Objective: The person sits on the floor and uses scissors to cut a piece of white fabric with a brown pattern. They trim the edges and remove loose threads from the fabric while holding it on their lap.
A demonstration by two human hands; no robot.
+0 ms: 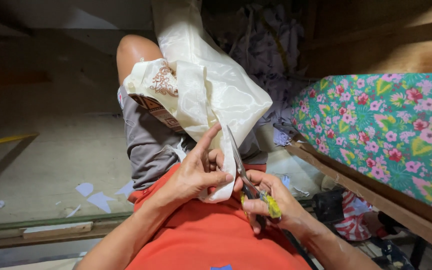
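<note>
A floral-covered table (386,135) crowds the right edge; bare floor (51,160) with several fabric scraps (98,197) lies open on the left. The left hand (196,172) pinches one cream satin cloth (216,95) over the lap, while the right hand (271,200) grips one pair of scissors (246,175), blades against the cloth's near edge.

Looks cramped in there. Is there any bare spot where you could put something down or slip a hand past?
The bare floor left of the knee is open, bordered by a wooden strip and a few fabric scraps. The lap is crowded: the left hand holds cream fabric, the right hand works scissors. The floral board blocks the right.
</note>
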